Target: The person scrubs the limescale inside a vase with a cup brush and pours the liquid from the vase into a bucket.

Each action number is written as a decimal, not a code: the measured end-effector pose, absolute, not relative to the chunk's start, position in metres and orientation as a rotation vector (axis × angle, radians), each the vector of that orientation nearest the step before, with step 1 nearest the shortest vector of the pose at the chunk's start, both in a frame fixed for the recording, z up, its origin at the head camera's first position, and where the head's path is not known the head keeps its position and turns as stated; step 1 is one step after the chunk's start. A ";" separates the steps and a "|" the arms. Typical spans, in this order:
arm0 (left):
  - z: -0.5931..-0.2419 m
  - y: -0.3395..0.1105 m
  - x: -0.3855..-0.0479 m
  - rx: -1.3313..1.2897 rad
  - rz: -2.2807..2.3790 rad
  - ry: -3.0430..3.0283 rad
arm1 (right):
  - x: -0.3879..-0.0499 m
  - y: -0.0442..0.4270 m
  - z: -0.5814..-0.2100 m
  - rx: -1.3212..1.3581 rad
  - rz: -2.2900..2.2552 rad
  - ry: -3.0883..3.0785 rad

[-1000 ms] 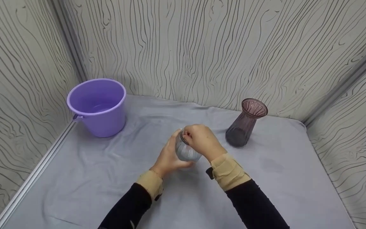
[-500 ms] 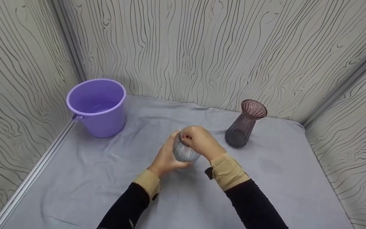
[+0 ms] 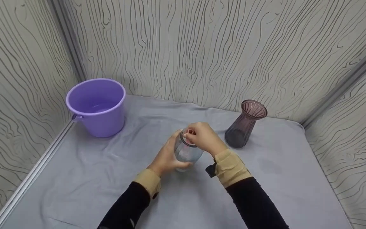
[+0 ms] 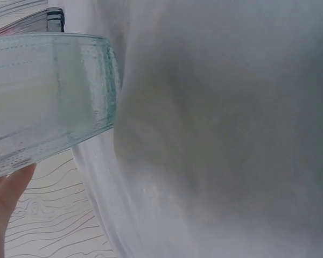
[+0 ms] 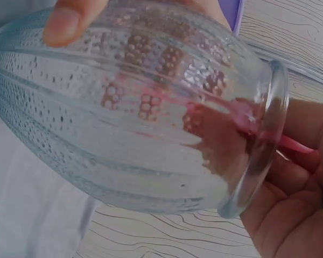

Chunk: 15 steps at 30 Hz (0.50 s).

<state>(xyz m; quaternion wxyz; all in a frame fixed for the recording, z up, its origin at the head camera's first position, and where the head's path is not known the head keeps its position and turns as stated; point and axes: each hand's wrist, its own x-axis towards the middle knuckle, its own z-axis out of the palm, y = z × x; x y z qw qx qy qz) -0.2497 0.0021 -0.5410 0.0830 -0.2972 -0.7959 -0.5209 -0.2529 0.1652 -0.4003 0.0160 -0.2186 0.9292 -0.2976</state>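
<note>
hands [image 3: 165,159] gripping — left a clear jar [image 3: 187,154], right a pink stick [image 5: 297,144] — purple bucket [image 3: 107,124] and plum vase [image 3: 242,127] beyond

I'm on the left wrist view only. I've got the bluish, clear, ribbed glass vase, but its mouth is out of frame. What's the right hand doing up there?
Observer: The right hand holds a slim pink item at the mouth of the vase.
Operator: Does any of the item reach inside?
Observer: Yes. In the right wrist view, part of it shows pink through the glass.
Operator: Good. Anything standing off to my far left?
Observer: A round purple plastic bucket, seen in the head view.
</note>
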 end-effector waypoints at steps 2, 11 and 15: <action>-0.540 0.002 -0.249 -0.882 -1.550 -2.383 | -0.254 0.164 -0.400 -0.712 -0.896 2.908; -0.542 0.000 -0.250 -0.887 -1.536 -2.354 | -0.252 0.153 -0.407 -0.769 -0.814 3.022; -0.544 -0.001 -0.248 -0.864 -1.555 -2.377 | -0.250 0.149 -0.410 -0.752 -0.784 3.055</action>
